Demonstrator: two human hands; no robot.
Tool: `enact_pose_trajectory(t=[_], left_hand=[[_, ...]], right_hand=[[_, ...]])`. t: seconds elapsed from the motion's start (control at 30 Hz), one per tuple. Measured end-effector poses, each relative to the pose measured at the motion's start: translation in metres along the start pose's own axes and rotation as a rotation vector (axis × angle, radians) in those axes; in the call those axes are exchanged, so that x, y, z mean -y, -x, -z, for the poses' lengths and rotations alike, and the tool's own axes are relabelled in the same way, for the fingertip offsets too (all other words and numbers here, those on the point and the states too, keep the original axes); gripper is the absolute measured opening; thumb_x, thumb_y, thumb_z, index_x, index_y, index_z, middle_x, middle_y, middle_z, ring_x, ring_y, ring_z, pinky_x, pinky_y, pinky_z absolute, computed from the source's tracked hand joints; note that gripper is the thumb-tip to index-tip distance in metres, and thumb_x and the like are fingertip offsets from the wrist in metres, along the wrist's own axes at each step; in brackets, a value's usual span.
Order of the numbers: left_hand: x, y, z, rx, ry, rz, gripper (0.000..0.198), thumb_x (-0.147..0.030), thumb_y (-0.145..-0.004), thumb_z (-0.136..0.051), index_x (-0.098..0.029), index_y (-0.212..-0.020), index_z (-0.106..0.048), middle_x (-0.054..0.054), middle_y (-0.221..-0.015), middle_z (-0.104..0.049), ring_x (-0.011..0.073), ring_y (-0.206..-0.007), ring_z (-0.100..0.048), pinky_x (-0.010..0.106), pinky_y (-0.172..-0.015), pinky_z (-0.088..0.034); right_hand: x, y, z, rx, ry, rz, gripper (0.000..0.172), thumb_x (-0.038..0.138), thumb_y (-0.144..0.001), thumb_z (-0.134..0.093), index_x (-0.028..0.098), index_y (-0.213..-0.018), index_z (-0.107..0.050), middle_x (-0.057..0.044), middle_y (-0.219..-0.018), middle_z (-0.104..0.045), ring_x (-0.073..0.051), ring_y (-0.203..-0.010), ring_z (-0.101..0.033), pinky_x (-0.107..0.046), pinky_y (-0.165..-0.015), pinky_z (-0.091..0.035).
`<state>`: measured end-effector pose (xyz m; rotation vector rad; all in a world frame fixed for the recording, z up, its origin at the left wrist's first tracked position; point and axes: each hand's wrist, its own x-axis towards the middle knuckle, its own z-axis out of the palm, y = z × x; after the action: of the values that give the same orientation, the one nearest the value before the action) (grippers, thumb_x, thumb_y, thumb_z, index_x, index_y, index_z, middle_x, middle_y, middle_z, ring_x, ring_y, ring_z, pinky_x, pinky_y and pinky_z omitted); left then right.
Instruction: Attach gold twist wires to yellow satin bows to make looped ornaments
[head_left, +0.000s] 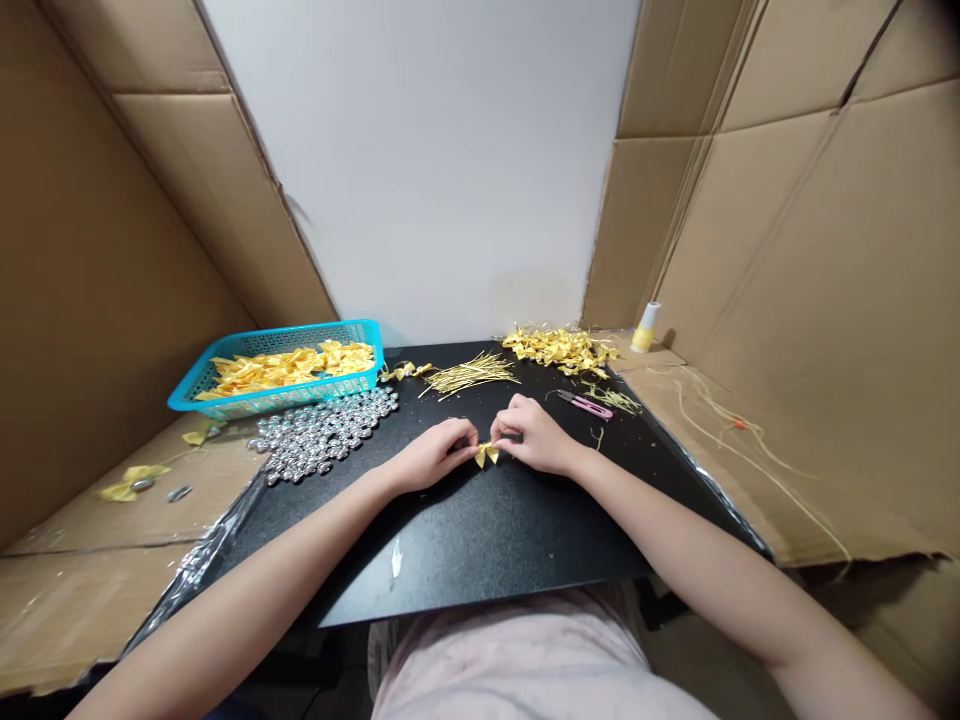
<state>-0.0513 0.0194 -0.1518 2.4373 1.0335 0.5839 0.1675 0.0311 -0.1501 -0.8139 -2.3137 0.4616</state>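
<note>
A small yellow ribbon bow (487,454) is held just above the black tabletop, between my two hands. My left hand (435,452) pinches its left side with thumb and fingertips. From the other side, my right hand (534,436) is closed on the bow's right edge, its fingers curled. The fingertips cover the upper part of the bow. Behind my hands lies a loose bundle of gold twist ties (471,375). To the left spreads a patch of shiny silver beads (322,437).
A blue basket (279,400) of yellow bows stands at the back left. Finished-looking bows (559,348) are heaped at the back right, near pink thread snips (586,405) and thread scraps (615,399). A thread cone (645,328) stands on cardboard. Cardboard walls flank the table.
</note>
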Motion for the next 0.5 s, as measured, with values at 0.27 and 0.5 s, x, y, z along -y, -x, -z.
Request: enact_pose_trajectory(t=[0.27, 0.5], left_hand=[[0.0039, -0.0023, 0.0001, 0.036, 0.113, 0.045, 0.024, -0.039, -0.092, -0.043, -0.018, -0.083, -0.050, -0.002, -0.072, -0.049, 0.0135, -0.066, -0.040, 0.024, -0.062, -0.034], [0.0031, -0.0025, 0.0025, 0.080, 0.234, 0.056, 0.028, -0.045, -0.093, -0.040, -0.019, -0.085, -0.046, -0.003, -0.074, -0.045, 0.0138, -0.070, -0.040, 0.025, -0.067, -0.037]], right_hand=[[-0.0077, -0.0026, -0.0002, -0.004, -0.103, -0.097, 0.013, 0.008, -0.074, -0.070, 0.018, -0.072, -0.062, 0.004, -0.062, -0.044, -0.014, -0.073, -0.044, -0.025, -0.070, -0.035], [-0.0046, -0.0045, 0.0027, 0.019, -0.153, -0.097, 0.014, 0.006, -0.074, -0.069, 0.018, -0.070, -0.062, 0.005, -0.061, -0.043, -0.014, -0.071, -0.042, -0.025, -0.068, -0.034]])
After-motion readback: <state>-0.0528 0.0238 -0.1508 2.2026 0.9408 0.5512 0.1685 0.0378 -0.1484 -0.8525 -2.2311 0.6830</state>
